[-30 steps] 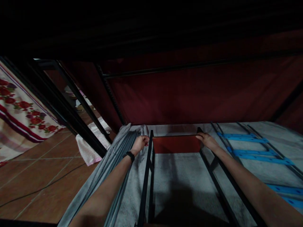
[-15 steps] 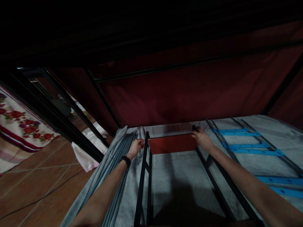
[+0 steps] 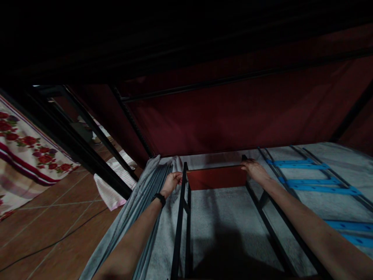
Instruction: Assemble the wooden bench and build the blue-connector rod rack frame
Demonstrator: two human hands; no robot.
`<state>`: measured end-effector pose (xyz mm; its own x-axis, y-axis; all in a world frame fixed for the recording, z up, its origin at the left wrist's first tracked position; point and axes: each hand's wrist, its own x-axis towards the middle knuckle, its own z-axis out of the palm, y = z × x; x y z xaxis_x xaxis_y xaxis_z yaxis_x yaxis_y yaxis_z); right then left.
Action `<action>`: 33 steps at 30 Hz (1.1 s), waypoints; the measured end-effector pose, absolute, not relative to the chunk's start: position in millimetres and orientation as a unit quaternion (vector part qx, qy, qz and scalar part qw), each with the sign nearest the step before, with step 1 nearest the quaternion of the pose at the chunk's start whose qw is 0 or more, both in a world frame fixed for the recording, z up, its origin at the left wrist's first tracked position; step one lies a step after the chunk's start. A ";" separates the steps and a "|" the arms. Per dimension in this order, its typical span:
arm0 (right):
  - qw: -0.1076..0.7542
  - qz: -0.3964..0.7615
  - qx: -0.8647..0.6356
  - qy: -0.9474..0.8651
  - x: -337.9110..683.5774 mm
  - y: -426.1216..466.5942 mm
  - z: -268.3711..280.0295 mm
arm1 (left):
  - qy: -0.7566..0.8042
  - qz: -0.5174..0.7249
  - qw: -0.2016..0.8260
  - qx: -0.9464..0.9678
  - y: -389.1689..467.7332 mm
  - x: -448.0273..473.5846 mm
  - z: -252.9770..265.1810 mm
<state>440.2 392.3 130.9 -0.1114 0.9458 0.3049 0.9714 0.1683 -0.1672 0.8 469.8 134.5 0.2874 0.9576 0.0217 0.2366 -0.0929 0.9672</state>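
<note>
no readable text, no labels, no nos. or signs anywhere

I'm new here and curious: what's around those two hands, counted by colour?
Black rails held by the hands: 2, left hand on left rail, right hand on right rail
Red panel: 1
Grey cloth: 1
Blue slats in view: 4
Black wristband: 1
Total: 9

light: dim, upper third near black | source: brighter toward 9 o'clock over the brown tiled floor (image 3: 43,217) | shadow: dark patch on the grey fabric sheet (image 3: 221,217) at 6 o'clock | distortion: straight black metal bars (image 3: 178,225) splay toward the edges | focus: soft, grainy
</note>
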 end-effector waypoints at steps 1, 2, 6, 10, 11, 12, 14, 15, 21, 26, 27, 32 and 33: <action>0.178 -0.028 -0.639 -0.748 441.4 392.5 131.9 | 0.467 0.372 0.487 0.638 469.9 1.1 133.8; 0.181 -0.019 -0.636 -0.750 442.9 392.9 132.6 | 0.466 0.372 0.489 0.636 470.0 1.4 133.0; 0.181 0.018 -0.630 -0.755 450.6 397.2 133.4 | 0.464 0.366 0.499 0.634 470.7 0.1 131.9; 0.186 0.028 -0.617 -0.764 457.3 400.7 131.2 | 0.462 0.353 0.498 0.643 472.1 -3.6 134.4; 0.189 0.030 -0.616 -0.764 458.0 400.8 130.6 | 0.462 0.351 0.496 0.646 472.4 -4.3 135.2; 0.191 0.032 -0.616 -0.764 458.4 400.5 130.0 | 0.463 0.349 0.494 0.648 472.5 -4.8 135.8; 0.194 0.035 -0.617 -0.762 458.3 399.5 129.2 | 0.464 0.348 0.490 0.650 472.7 -5.0 136.5; 0.195 0.035 -0.617 -0.762 458.0 398.9 128.9 | 0.465 0.347 0.489 0.651 472.7 -4.8 136.7; 0.211 0.016 -0.615 -0.760 456.8 395.6 128.3 | 0.468 0.339 0.490 0.652 474.0 -3.9 135.7; 0.217 0.020 -0.615 -0.757 456.4 393.5 129.5 | 0.473 0.335 0.484 0.656 473.7 -2.7 136.1; 0.216 0.021 -0.616 -0.758 456.1 393.3 129.9 | 0.474 0.334 0.480 0.658 473.2 -2.2 137.1; 0.206 0.016 -0.611 -0.764 454.5 393.2 131.0 | 0.474 0.327 0.458 0.677 470.4 0.1 144.3; 0.203 0.014 -0.611 -0.765 454.3 393.1 130.7 | 0.475 0.327 0.453 0.680 469.7 0.6 145.5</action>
<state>454.3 393.1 130.7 -0.1713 0.9405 0.2936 0.9288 0.2535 -0.2704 0.6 469.7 145.5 0.3347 0.9422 0.0154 0.3493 -0.1393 0.9266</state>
